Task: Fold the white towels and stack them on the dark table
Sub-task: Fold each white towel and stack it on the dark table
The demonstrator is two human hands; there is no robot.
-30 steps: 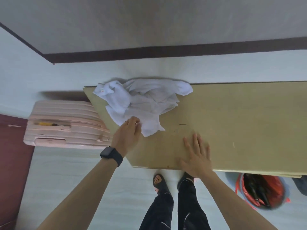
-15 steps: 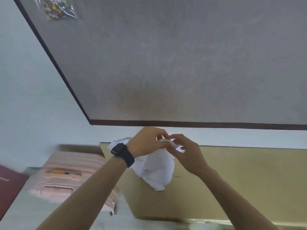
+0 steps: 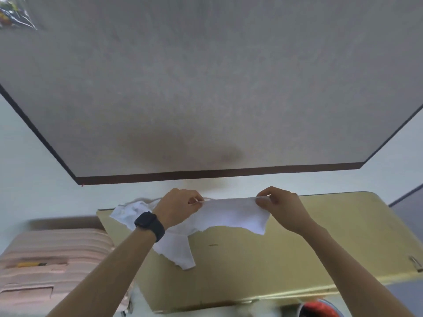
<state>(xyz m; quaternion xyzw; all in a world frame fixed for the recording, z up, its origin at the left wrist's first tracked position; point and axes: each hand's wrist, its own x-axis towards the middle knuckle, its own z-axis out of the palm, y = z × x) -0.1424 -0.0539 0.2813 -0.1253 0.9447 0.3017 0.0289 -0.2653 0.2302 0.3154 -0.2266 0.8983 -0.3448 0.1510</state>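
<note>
head view: against half a second ago the hands have drawn apart, and the towel (image 3: 231,213), then bunched between them, now hangs stretched by its top edge over the far edge of the worktop (image 3: 297,259). left hand (image 3: 180,207) and right hand (image 3: 279,207) each keep the grip pinched on an upper corner; the remaining pile (image 3: 130,213) lies at the far left corner. judgement: towel opened out, first fold not yet made.

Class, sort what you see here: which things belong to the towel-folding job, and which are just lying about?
Belong to the job: stretched towel, pinched by left hand and right hand; towel heap; tan table beneath; grey dark-edged surface beyond, probably the stacking table.
Lying about: pink suitcase; red bucket; clear bag, top left corner.
</note>
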